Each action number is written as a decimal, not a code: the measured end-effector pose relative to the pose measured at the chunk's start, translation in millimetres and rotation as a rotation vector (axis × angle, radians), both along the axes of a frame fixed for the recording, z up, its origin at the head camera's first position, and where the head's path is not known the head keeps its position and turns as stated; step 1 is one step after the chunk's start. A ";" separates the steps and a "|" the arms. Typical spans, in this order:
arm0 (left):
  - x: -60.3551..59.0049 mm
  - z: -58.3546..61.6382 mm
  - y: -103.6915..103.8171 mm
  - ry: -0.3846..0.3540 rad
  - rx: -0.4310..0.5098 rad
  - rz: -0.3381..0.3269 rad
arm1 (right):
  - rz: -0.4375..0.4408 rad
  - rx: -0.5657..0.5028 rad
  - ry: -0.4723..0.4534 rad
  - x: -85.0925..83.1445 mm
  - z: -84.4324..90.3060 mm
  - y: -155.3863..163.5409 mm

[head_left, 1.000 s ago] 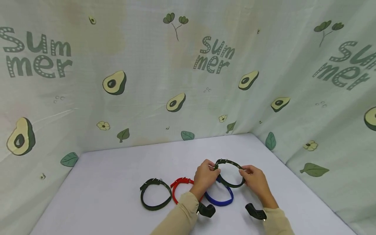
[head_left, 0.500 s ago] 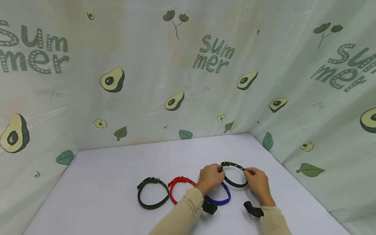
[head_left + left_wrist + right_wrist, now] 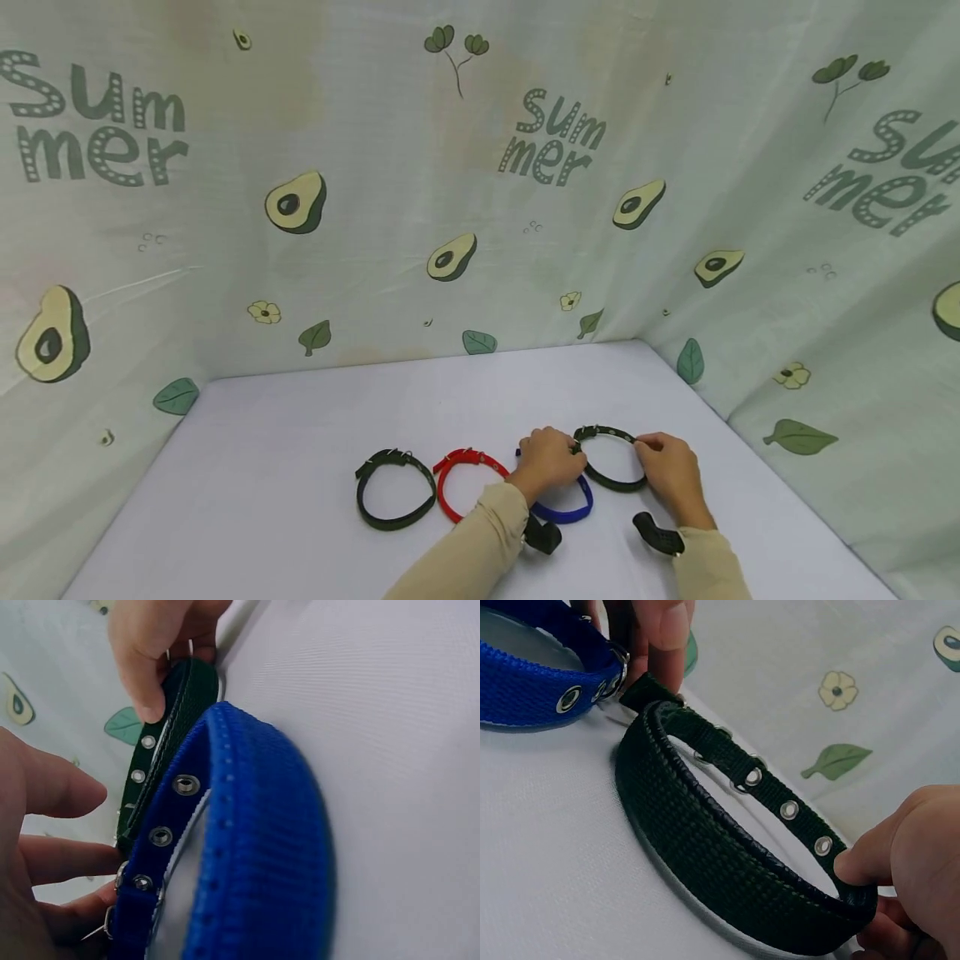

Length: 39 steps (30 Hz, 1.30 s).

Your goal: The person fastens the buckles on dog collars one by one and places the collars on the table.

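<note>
My right hand (image 3: 671, 473) pinches the right side of a dark green buckle collar (image 3: 613, 484), with the thumb on its inner face near the metal eyelets. The collar forms a ring standing on its edge, at or just above the table. At its left end is my left hand (image 3: 549, 460), fingertips by the collar's tip and thumb (image 3: 71, 791) held apart. A blue collar (image 3: 567, 517) stands beneath and beside the left hand, partly hidden by it. In the right wrist view the green collar (image 3: 727, 855) is close to the blue collar (image 3: 547, 697).
Left of the hands stand a red collar (image 3: 441, 492), partly behind the left sleeve, and another dark green collar (image 3: 392, 524). The white table (image 3: 247, 467) meets a printed curtain (image 3: 360, 208) at the back and right. A black device sits on each wrist.
Both hands have moved right and slightly nearer with the dark green collar, setting it lower beside the blue one. The left thumb has come away from the collar.
</note>
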State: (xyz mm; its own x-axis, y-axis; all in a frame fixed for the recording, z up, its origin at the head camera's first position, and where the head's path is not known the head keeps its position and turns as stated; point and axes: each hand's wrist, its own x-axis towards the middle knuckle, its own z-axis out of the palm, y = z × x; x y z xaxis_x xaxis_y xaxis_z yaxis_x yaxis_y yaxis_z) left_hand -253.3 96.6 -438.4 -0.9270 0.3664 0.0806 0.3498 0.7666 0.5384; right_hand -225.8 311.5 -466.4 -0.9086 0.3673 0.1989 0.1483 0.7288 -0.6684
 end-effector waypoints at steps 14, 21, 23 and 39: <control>-6.6 -7.4 -25.2 0.174 -0.005 0.009 | 0.059 0.046 -0.125 -2.5 11.1 -5.6; -7.1 -0.3 -47.5 0.267 -0.066 0.022 | 0.064 0.067 -0.143 -1.8 11.6 -4.6; -4.6 0.6 -55.3 0.289 -0.068 0.029 | 0.070 0.071 -0.149 -2.2 11.9 -3.9; 3.4 7.1 -140.8 0.415 -0.104 0.109 | 0.016 0.158 -0.041 -7.7 20.3 -16.4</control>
